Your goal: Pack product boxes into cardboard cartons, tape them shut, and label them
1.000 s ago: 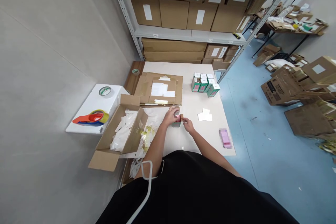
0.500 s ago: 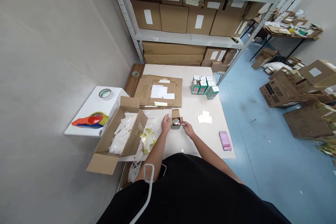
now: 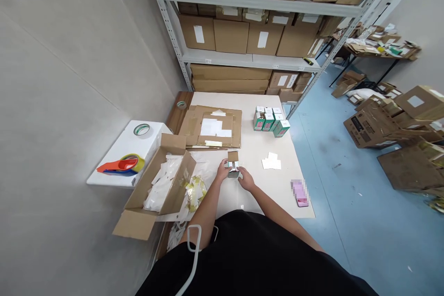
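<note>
Shelf [image 3: 236,58]: standing behind the table [image 3: 250,148], bearing brown cartons [image 3: 231,36] and a small yellow-and-black tool [image 3: 308,61].
Flattened cardboard [image 3: 227,122]: lying on the table's far left part, showing white labels.
White stand [image 3: 120,148]: standing left of the table, holding a tape roll [image 3: 141,134] and a red tape dispenser [image 3: 120,165].
Open carton [image 3: 179,182]: sitting at the table's left edge, holding white sheets [image 3: 163,185].
Pink item [image 3: 300,193]: lying near the table's near right corner, appearing blurred.
Floor boxes [image 3: 367,125]: lying in a heap well right of the table.
</note>
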Motion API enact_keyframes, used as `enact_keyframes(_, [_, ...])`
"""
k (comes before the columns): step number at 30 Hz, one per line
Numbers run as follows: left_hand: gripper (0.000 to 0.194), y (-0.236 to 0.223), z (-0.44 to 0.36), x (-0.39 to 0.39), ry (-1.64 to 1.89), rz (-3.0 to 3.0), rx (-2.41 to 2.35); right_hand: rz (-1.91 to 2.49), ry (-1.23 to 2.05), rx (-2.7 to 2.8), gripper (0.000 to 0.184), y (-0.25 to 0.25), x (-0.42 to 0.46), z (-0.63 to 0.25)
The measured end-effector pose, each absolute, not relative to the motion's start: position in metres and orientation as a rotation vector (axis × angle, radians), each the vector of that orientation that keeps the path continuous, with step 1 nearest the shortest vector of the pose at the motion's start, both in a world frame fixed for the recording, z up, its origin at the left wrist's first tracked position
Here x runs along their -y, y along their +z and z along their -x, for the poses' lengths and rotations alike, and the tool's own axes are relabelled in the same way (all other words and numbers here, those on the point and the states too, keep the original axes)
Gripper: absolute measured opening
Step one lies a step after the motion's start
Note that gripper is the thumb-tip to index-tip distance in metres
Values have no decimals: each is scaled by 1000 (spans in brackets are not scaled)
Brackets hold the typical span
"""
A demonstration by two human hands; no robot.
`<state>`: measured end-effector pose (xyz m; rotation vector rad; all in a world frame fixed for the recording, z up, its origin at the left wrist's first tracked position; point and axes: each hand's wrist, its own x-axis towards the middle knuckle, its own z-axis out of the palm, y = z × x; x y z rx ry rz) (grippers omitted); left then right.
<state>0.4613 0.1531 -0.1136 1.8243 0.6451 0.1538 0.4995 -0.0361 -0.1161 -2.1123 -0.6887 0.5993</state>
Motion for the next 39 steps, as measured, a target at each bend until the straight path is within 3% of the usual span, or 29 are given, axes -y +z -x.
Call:
enact_keyframes(4, [51,-106,-458,-153,141,-1843,-652,2216,699,716,86,-112,43,-499])
enact_keyframes(12, [40,-90,-434,-161,-56,-1994,-410,1950,775,488,70,-111,42,-501])
enact_keyframes(24, [31,-78,-423,-147,1,-2196,-444,2044,651,684,75,-106,51,-494])
enact_keyframes(39, [35,-65,-419,-140,-146,-2350,-574,2444,577,713,32,-83,17,-504])
